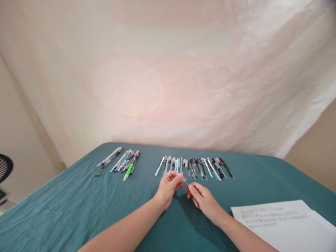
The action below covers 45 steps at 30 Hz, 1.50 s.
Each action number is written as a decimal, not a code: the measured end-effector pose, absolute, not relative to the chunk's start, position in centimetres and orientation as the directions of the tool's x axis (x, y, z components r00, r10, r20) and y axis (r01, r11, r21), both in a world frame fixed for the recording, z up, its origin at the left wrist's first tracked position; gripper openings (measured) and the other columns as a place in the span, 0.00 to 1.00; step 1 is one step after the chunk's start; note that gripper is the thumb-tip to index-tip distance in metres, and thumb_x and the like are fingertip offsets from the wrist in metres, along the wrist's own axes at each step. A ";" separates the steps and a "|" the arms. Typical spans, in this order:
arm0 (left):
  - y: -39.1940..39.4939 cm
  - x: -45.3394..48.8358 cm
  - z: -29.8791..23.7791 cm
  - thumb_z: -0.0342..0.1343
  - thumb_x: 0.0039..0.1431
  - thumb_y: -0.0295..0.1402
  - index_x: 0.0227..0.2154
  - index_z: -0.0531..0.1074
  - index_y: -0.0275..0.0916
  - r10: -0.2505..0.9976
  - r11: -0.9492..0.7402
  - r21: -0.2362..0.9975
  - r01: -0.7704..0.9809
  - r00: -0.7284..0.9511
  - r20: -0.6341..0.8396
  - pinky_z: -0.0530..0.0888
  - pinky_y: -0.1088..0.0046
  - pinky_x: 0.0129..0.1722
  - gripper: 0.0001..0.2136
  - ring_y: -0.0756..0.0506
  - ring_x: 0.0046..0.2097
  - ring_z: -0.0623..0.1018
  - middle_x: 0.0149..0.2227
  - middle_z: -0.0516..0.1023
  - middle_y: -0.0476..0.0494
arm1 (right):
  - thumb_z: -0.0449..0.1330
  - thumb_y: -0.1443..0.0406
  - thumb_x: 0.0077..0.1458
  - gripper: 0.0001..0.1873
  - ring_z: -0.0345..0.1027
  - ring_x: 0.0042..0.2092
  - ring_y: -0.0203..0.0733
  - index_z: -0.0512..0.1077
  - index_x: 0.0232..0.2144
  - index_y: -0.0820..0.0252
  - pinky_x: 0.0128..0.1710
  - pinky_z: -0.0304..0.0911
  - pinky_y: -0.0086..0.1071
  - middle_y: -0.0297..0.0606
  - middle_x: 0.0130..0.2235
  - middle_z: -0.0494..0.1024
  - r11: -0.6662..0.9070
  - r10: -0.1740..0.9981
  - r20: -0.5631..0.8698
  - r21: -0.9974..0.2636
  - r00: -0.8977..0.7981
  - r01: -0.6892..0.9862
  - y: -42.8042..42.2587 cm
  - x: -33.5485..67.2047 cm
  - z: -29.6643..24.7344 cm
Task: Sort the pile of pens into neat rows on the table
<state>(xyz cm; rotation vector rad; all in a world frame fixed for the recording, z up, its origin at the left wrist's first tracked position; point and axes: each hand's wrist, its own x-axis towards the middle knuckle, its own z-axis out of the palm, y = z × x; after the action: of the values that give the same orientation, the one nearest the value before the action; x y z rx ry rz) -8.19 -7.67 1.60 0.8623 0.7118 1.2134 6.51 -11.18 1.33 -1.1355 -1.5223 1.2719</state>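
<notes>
My left hand and my right hand meet above the teal tablecloth, both pinching one slim pen between their fingertips. The left fingers grip its upper part, the right fingers close on its lower end. Just behind the hands lies a long row of several pens, side by side. A smaller group of several pens, one with a green end, lies further left.
White sheets of paper with printed lines rest at the table's right front. A pale cloth hangs behind the table. A dark chair part shows at the far left edge.
</notes>
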 end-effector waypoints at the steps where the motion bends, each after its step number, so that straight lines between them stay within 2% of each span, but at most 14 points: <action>1: -7.7 -8.2 1.6 0.60 0.44 0.37 0.26 0.66 0.35 0.976 0.125 0.861 -0.492 0.217 -0.018 0.69 0.76 0.34 0.12 0.50 0.33 0.74 0.30 0.74 0.46 | 0.48 0.51 0.53 0.18 0.53 0.18 0.28 0.63 0.29 0.61 0.17 0.48 0.24 0.29 0.22 0.65 0.079 0.970 0.046 -0.988 -0.237 0.134 -11.2 6.5 1.2; 5: -7.7 -8.1 1.7 0.61 0.43 0.37 0.26 0.65 0.35 0.977 0.140 0.843 -0.519 0.212 -0.031 0.69 0.74 0.37 0.12 0.49 0.35 0.74 0.30 0.74 0.46 | 0.52 0.51 0.50 0.17 0.54 0.18 0.28 0.61 0.32 0.59 0.16 0.49 0.23 0.28 0.23 0.65 0.048 0.975 0.019 -0.991 -0.221 0.124 -10.9 6.5 0.8; 8: -7.7 -8.1 1.7 0.61 0.42 0.37 0.26 0.65 0.36 0.977 0.142 0.829 -0.541 0.209 -0.031 0.69 0.73 0.38 0.13 0.49 0.36 0.75 0.29 0.74 0.47 | 0.48 0.51 0.53 0.19 0.50 0.17 0.26 0.63 0.33 0.60 0.15 0.45 0.23 0.31 0.26 0.68 0.047 0.970 0.022 -0.994 -0.242 0.101 -10.9 6.5 1.1; 11: -7.6 -8.1 1.6 0.61 0.43 0.36 0.26 0.64 0.36 0.979 0.133 0.828 -0.545 0.202 -0.024 0.69 0.73 0.39 0.13 0.48 0.37 0.74 0.29 0.73 0.47 | 0.44 0.52 0.55 0.20 0.50 0.17 0.27 0.65 0.29 0.62 0.15 0.45 0.24 0.32 0.24 0.67 0.070 0.968 0.036 -0.989 -0.248 0.128 -10.9 6.5 1.3; 15: -7.7 -8.0 1.6 0.60 0.43 0.36 0.26 0.64 0.36 0.981 0.109 0.837 -0.537 0.195 -0.002 0.69 0.71 0.40 0.12 0.48 0.37 0.74 0.29 0.73 0.48 | 0.50 0.53 0.52 0.15 0.51 0.16 0.28 0.63 0.30 0.60 0.15 0.48 0.23 0.27 0.19 0.63 0.061 0.974 0.018 -0.980 -0.225 0.188 -10.9 6.5 0.7; 18: -7.7 -8.0 1.7 0.61 0.42 0.37 0.26 0.64 0.36 0.983 0.102 0.844 -0.526 0.186 -0.002 0.69 0.70 0.40 0.13 0.48 0.37 0.74 0.29 0.73 0.48 | 0.53 0.53 0.50 0.15 0.53 0.17 0.28 0.62 0.30 0.59 0.16 0.49 0.23 0.27 0.21 0.65 0.055 0.976 0.016 -0.983 -0.216 0.176 -10.8 6.6 0.5; 21: -7.7 -8.0 1.7 0.61 0.42 0.37 0.26 0.65 0.36 0.983 0.107 0.845 -0.524 0.183 -0.011 0.69 0.71 0.40 0.13 0.48 0.36 0.74 0.29 0.73 0.48 | 0.49 0.52 0.53 0.18 0.52 0.18 0.28 0.65 0.31 0.61 0.17 0.48 0.24 0.31 0.25 0.68 0.073 0.969 0.036 -0.987 -0.244 0.146 -10.8 6.5 1.1; 24: -7.6 -8.1 1.6 0.62 0.40 0.38 0.26 0.65 0.36 0.985 0.109 0.846 -0.521 0.173 -0.020 0.69 0.71 0.39 0.14 0.48 0.35 0.74 0.29 0.73 0.48 | 0.44 0.50 0.55 0.22 0.51 0.17 0.28 0.66 0.29 0.62 0.16 0.46 0.25 0.33 0.24 0.69 0.062 0.961 0.016 -0.985 -0.275 0.161 -10.9 6.5 1.5; 30: -7.2 -8.2 1.5 0.60 0.44 0.37 0.26 0.64 0.36 0.994 0.047 0.842 -0.537 0.107 0.012 0.69 0.72 0.39 0.13 0.49 0.35 0.74 0.27 0.72 0.49 | 0.53 0.54 0.51 0.14 0.54 0.17 0.28 0.63 0.28 0.59 0.17 0.51 0.23 0.26 0.20 0.63 0.076 0.975 0.032 -0.978 -0.221 0.197 -10.9 6.6 0.6; 34: -7.0 -8.2 1.5 0.59 0.46 0.37 0.27 0.63 0.36 0.997 0.030 0.830 -0.557 0.076 0.015 0.69 0.72 0.38 0.12 0.49 0.35 0.74 0.28 0.72 0.48 | 0.53 0.55 0.51 0.13 0.56 0.18 0.29 0.62 0.28 0.60 0.18 0.52 0.24 0.27 0.22 0.63 0.071 0.974 0.022 -0.975 -0.227 0.212 -10.7 6.7 0.3; 40: -6.6 -8.6 1.6 0.58 0.46 0.38 0.29 0.64 0.36 0.999 0.006 0.822 -0.569 0.042 0.021 0.70 0.71 0.39 0.12 0.49 0.36 0.74 0.27 0.72 0.49 | 0.53 0.58 0.52 0.12 0.62 0.30 0.35 0.65 0.34 0.60 0.30 0.57 0.27 0.33 0.29 0.68 0.152 0.965 0.099 -0.966 -0.241 0.211 -10.8 6.5 1.3; 45: -5.9 -9.3 2.0 0.58 0.47 0.37 0.29 0.64 0.36 0.999 -0.038 0.807 -0.590 0.004 0.050 0.70 0.72 0.39 0.11 0.49 0.37 0.74 0.28 0.72 0.48 | 0.49 0.56 0.54 0.17 0.59 0.27 0.34 0.67 0.39 0.61 0.26 0.54 0.26 0.31 0.25 0.66 0.164 0.956 0.093 -0.955 -0.278 0.246 -10.9 6.6 1.7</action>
<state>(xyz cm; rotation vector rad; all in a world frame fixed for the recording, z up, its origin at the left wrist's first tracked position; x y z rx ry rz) -9.32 -5.86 2.04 0.7731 0.6976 1.4629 6.56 -10.92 1.74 -1.1642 -1.6689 1.1603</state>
